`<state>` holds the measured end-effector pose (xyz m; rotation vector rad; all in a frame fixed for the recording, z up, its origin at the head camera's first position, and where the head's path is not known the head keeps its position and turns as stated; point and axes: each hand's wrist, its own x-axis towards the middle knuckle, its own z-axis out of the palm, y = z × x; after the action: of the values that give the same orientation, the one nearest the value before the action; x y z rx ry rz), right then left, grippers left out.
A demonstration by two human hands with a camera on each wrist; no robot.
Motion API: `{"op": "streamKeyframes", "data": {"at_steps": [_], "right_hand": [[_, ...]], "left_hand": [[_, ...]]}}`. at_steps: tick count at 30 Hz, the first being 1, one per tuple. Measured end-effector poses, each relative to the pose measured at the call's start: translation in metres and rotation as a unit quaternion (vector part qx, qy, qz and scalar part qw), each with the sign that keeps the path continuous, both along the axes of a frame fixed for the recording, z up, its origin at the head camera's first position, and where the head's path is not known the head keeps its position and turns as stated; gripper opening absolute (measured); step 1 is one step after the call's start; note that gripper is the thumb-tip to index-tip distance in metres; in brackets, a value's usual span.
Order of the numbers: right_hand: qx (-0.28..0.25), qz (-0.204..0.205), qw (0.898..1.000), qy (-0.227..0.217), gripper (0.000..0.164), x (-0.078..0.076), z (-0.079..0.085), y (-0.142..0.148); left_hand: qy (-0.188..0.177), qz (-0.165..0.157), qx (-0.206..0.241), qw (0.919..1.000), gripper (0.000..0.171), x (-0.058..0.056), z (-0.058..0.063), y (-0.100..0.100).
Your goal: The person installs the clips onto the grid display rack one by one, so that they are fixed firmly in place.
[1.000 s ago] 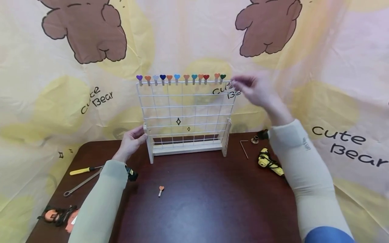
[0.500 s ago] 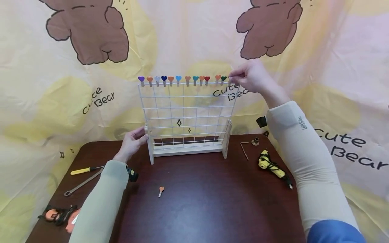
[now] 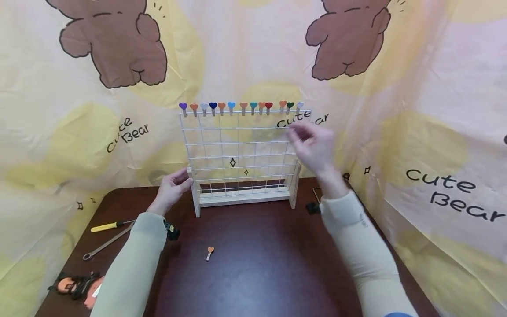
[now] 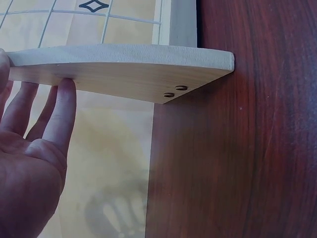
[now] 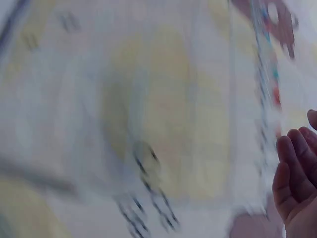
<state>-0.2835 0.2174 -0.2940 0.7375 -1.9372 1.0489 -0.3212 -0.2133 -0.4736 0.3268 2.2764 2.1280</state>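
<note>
A white wire grid rack [image 3: 237, 143] stands upright on a wooden base at the back of the table in the head view. Along its top wire sits a row of heart-topped mini clothespins, with a white mini clothespin [image 3: 299, 106] at the right end. My left hand [image 3: 171, 190] holds the rack's left wooden side panel [image 4: 119, 74] between thumb and fingers. In front of the grid's right part is my right hand [image 3: 314, 147], blurred, its fingers loosely bent and holding nothing visible. An orange heart mini clothespin [image 3: 210, 253] lies on the table before the rack.
On the left lie a yellow-handled screwdriver [image 3: 106, 226], a wrench [image 3: 106, 243] and an orange corded tool [image 3: 93, 290]. A hex key [image 3: 316, 193] behind the right arm is partly hidden. A bear-print cloth [image 3: 245, 53] hangs behind the table.
My right hand has let go of the white mini clothespin, which stays on the top wire, and has moved down. My left hand keeps its place on the side panel.
</note>
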Motion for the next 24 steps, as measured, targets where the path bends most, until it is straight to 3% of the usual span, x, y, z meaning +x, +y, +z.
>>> {"op": "streamKeyframes", "data": {"at_steps": [4, 6, 8, 10, 12, 14, 16, 19, 24], "right_hand": [[0.069, 0.096, 0.99, -0.071, 0.014, 0.015, -0.063, -0.046], [0.137, 0.126, 0.974, -0.13, 0.016, 0.022, -0.097, -0.072], [0.219, 0.149, 0.945, -0.19, 0.019, 0.031, -0.131, -0.098], [0.297, 0.165, 0.909, -0.239, 0.023, 0.039, -0.162, -0.123], [0.349, 0.163, 0.879, -0.281, 0.021, 0.047, -0.187, -0.145], [0.366, 0.142, 0.863, -0.318, 0.018, 0.054, -0.206, -0.162], [0.364, 0.114, 0.857, -0.346, 0.015, 0.061, -0.217, -0.175], [0.349, 0.088, 0.857, -0.37, 0.017, 0.069, -0.223, -0.189], [0.313, 0.096, 0.856, -0.4, 0.014, 0.078, -0.228, -0.199]], "left_hand": [[0.005, 0.0, -0.012, 0.9999, 0.059, 0.0, -0.001, -0.001], [0.007, -0.001, -0.017, 0.9998, 0.059, 0.0, -0.001, -0.001], [0.006, 0.003, -0.018, 0.9998, 0.059, 0.0, -0.001, -0.001], [0.007, 0.006, -0.018, 0.9998, 0.059, 0.0, -0.001, -0.001], [0.006, 0.008, -0.016, 0.9998, 0.059, -0.002, -0.002, -0.001], [0.005, 0.005, -0.015, 0.9999, 0.06, -0.003, -0.002, 0.0], [0.005, 0.003, -0.015, 0.9999, 0.06, -0.003, -0.002, 0.001], [0.007, 0.003, -0.015, 0.9999, 0.06, -0.001, 0.0, 0.002], [0.005, 0.005, -0.014, 0.9999, 0.059, 0.0, 0.0, -0.002]]}}
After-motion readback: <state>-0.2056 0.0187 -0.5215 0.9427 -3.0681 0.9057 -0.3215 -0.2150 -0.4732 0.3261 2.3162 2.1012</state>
